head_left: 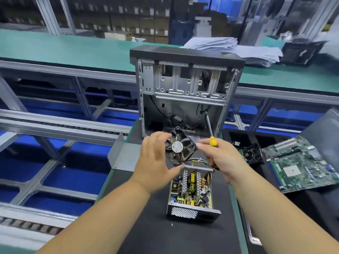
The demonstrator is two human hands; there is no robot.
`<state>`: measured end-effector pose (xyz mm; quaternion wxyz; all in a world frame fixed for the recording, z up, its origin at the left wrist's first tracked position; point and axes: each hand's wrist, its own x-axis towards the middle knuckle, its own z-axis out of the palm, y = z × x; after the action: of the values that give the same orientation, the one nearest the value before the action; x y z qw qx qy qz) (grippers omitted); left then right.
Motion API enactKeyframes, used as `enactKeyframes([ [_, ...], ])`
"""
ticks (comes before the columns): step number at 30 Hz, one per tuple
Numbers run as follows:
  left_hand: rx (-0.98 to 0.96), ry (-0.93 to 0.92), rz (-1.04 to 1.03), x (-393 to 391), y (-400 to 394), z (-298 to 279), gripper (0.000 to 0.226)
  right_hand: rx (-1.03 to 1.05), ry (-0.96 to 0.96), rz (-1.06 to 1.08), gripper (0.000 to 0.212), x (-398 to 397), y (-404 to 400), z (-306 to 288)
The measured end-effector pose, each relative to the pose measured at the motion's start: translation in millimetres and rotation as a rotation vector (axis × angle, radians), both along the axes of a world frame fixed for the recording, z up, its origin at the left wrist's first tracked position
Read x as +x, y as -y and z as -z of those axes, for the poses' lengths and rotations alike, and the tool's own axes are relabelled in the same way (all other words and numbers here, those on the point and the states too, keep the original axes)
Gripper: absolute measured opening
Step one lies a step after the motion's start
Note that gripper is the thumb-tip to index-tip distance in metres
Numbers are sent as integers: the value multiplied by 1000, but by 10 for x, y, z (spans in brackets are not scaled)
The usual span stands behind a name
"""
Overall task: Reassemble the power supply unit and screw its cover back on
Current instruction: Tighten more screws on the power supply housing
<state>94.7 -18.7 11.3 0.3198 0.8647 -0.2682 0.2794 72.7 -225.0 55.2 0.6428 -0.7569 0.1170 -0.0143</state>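
The open power supply unit (191, 194) lies on the black mat with its circuit board and coils exposed. Above its far end a black fan (180, 148) with a round label is held tilted between both hands, its wires running down into the unit. My left hand (156, 158) grips the fan's left edge with thumb and fingers. My right hand (219, 158) holds a yellow-handled screwdriver (211, 132), shaft pointing up, while its fingertips touch the fan's right corner. A bent grey metal cover (122, 154) lies to the left.
An empty computer case (185, 85) stands upright just behind the fan. A green motherboard (304, 164) and a small black cooler (252, 154) rest on a black tray to the right. Conveyor rails with blue bins run along the left. Stacked papers (229, 46) sit on the far green bench.
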Motion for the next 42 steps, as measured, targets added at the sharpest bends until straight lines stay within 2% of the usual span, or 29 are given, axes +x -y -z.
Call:
enactKeyframes([
  [4,-25,2,35,-53,73,147,86,-171,-49,-72,15,-46,99,115],
  [8,16,-85,95,-72,85,282,92,-213,-71,-71,14,-82,165,278],
  [10,-3,-238,135,-62,66,317,90,-252,-73,-71,13,-112,210,349],
  [11,-37,-346,155,-53,56,340,82,-300,-79,-88,14,-137,229,387],
  [14,-175,-647,233,-7,18,463,38,-452,-99,-146,15,-251,254,536],
  [16,-197,-763,252,9,-12,574,18,-417,-105,-131,14,-326,253,658],
  [21,-236,-1003,281,-26,-48,722,19,-402,-140,-143,15,-425,264,866],
  [29,-129,-1141,292,-39,-95,841,13,-609,-234,-273,17,-517,239,1019],
  [33,-129,-1165,290,-54,-94,856,12,-606,-275,-287,19,-507,247,977],
  [37,-69,-1130,280,-65,-108,866,14,-674,-317,-355,33,-503,240,926],
  [38,-53,-1113,271,-67,-110,865,10,-664,-320,-358,32,-505,238,916],
  [40,-39,-1109,263,-68,-109,856,7,-615,-317,-361,17,-504,241,912],
  [42,-16,-1123,257,-67,-113,838,8,-624,-315,-359,29,-502,229,928],
])
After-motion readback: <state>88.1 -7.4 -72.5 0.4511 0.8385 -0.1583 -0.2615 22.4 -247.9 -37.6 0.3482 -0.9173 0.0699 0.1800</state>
